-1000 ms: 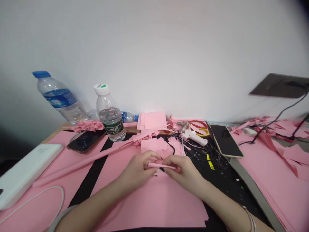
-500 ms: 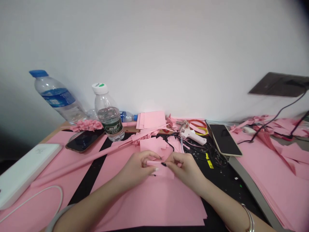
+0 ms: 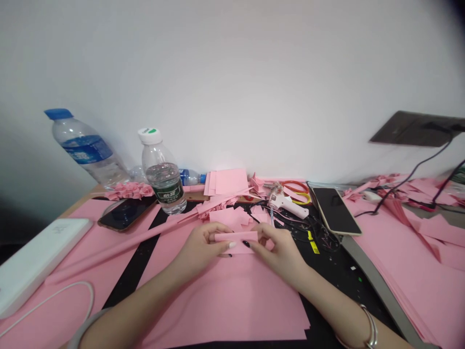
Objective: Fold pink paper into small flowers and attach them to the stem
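Observation:
Between my hands is a small piece of pink paper (image 3: 238, 237) with its far edge rolled over into a tube. My left hand (image 3: 207, 245) pinches its left end, thumb on the near side and fingers behind and below. At the right end, my right hand (image 3: 274, 245) grips the same piece, its dark-nailed thumb pressed on the paper and its fingers partly hidden behind. Large pink sheets (image 3: 225, 300) lie flat beneath both hands. Just beyond are cut pink paper pieces (image 3: 227, 218) and a stack of pink squares (image 3: 230, 182).
A white glue gun (image 3: 288, 206) lies among cables behind my right hand, near a phone (image 3: 336, 211). Leftward stand a white-capped bottle (image 3: 165, 179) and a blue-capped bottle (image 3: 89, 148). A long pink paper stick (image 3: 119, 247), another phone (image 3: 127, 213) and a white power bank (image 3: 43, 264) lie left.
The paper between my hands has turned, so its rolled edge now shows lengthwise across both hands. My right thumb has shifted from the roll's end onto the paper's face.

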A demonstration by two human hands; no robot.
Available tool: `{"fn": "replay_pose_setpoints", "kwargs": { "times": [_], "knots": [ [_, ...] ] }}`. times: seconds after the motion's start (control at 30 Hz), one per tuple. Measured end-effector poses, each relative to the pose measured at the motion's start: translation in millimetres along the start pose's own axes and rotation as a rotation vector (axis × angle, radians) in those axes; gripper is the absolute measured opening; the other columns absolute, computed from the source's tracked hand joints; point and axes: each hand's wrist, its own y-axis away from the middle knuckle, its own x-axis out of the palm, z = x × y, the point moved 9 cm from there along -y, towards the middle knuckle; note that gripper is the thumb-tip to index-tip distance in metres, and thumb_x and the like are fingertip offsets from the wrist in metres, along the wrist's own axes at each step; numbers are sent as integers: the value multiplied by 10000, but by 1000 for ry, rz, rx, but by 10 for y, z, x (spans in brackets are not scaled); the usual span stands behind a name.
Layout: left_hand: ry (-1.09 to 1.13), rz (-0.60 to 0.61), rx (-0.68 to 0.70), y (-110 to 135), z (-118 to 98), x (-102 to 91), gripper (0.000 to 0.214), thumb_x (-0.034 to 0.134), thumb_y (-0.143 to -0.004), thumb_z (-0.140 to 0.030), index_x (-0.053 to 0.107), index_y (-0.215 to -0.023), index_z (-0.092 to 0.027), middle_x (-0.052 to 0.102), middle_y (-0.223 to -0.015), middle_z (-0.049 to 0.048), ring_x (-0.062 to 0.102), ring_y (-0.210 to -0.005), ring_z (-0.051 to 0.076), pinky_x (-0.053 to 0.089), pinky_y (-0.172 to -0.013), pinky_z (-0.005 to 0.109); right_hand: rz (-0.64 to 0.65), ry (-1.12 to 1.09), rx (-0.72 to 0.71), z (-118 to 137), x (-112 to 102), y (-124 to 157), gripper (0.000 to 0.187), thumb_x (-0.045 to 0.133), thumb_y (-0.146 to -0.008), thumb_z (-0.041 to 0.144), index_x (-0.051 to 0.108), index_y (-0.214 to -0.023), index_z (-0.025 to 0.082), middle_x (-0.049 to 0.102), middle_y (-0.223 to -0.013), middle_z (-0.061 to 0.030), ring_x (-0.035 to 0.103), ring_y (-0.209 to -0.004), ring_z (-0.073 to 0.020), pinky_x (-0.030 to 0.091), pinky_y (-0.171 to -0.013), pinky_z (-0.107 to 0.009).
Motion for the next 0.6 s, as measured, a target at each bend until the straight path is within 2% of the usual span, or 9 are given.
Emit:
{"fn": "replay_pose_setpoints", "kwargs": {
  "times": [0.17,0.27,0.37,0.5,0.6],
  "knots": [
    [-199,25,156,43,-120,19,114,723,-746,-258,779,-814,-187,782,-824,52,710,-761,209,576,-682,296,42,-7,-4,-25,71,31,258,555,-914,215,571,-658,185,581,-551,19,545,-498,-112,390,-514,-205],
    [-353,44,297,99,-237,53,130,682,-810,-257,801,-816,-204,803,-854,54,721,-778,211,558,-746,296,77,5,-30,25,99,40,245,564,-926,216,611,-689,177,615,-558,11,541,-490,-109,382,-502,-202],
    [-442,57,397,143,-312,84,182,632,-854,-254,810,-849,-217,809,-876,47,727,-772,202,539,-740,280,113,54,-69,95,131,48,216,553,-937,208,652,-748,177,639,-582,4,528,-500,-111,378,-505,-206],
    [-494,0,373,141,-289,39,187,624,-837,-250,780,-746,-198,782,-734,31,676,-649,175,485,-623,250,103,93,-107,136,137,60,214,539,-935,183,649,-751,179,623,-581,8,511,-504,-111,370,-509,-207],
    [-469,-102,296,120,-246,-64,236,694,-773,-298,662,-573,-178,695,-590,10,587,-568,150,429,-550,234,74,96,-118,131,118,67,236,548,-916,154,598,-687,181,585,-558,23,481,-490,-104,347,-499,-204]
  ]
}}
